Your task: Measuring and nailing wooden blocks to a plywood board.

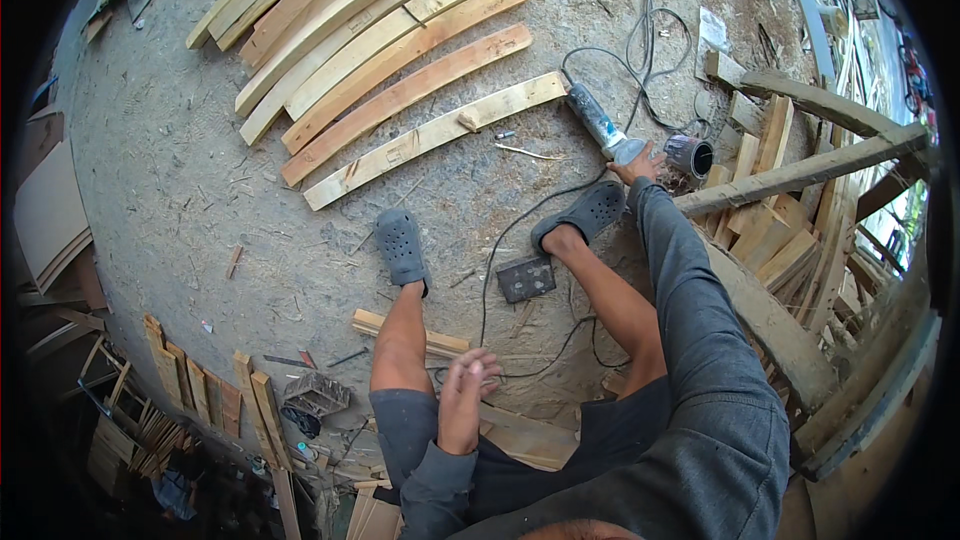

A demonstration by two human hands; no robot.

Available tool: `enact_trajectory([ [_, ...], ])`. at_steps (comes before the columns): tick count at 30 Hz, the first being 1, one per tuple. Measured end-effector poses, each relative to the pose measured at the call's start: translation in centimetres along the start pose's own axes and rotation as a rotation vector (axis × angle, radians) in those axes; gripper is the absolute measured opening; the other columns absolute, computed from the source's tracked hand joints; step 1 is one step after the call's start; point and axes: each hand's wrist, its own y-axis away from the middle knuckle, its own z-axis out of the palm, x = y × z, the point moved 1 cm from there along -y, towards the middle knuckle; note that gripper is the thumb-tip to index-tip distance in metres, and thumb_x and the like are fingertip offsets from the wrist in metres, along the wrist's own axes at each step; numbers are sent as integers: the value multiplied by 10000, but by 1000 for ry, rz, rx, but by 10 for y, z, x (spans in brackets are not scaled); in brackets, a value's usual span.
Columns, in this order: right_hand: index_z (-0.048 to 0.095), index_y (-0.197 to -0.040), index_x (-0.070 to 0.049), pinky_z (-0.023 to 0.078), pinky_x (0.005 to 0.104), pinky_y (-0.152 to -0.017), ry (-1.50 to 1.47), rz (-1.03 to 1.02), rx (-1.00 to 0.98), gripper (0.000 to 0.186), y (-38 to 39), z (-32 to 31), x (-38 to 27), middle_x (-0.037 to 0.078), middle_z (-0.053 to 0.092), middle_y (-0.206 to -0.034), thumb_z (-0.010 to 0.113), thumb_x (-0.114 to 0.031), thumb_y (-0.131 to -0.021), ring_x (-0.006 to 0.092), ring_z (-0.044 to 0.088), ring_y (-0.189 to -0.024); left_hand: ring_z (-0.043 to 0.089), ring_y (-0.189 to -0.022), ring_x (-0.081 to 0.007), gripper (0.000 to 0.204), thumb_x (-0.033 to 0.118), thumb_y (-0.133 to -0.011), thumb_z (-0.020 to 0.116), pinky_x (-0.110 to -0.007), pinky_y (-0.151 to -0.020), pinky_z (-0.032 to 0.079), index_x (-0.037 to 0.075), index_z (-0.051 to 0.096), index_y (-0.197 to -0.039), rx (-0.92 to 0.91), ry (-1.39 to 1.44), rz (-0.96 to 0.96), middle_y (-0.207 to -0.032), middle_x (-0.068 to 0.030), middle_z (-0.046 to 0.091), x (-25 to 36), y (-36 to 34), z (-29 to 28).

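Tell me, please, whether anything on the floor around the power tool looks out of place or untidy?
Yes. The black cable from the angle grinder snakes loosely between both feet, past a socket box, where it could catch. The right hand is reaching the grinder.

Open dusty floor (180,180) left of the curved planks (390,70); stacked timber (790,200) crowding the right side.
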Motion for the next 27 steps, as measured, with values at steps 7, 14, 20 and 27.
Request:
enact_trajectory([
  [7,117,-1511,-162,416,558,-1015,-62,-139,-117,1207,9,10,-2,281,307,-1417,871,-411,-601,501,442,-1242,607,-1014,-171,345,210,-1013,515,-298,-921,461,-29,500,-1261,-172,-146,-83,-1139,-129,632,8,-18,19],
  [14,153,-1524,-145,376,578,-1039,-73,-294,-429,1221,191,-36,-56,290,289,-1470,814,-567,-589,487,425,-1284,638,-953,-162,312,185,-1020,468,-274,-843,507,-14,516,-1256,-153,-268,6,-1119,-126,645,9,-19,-17],
  [20,163,-1484,14,395,442,-1054,-466,-697,-633,1243,418,-109,-8,383,406,-1359,806,-557,-587,488,470,-1244,634,-963,-160,325,20,-936,460,-274,-857,505,-19,519,-1253,-164,-303,192,-1115,-115,647,70,47,-94],
  [27,149,-1508,-41,374,406,-1070,-806,-984,-698,1105,698,-385,52,231,386,-1410,821,-388,-702,361,449,-1268,440,-1309,-366,800,79,-725,699,-433,-1061,393,38,346,-1442,-392,-1259,850,-1403,-210,432,225,183,-155],
])
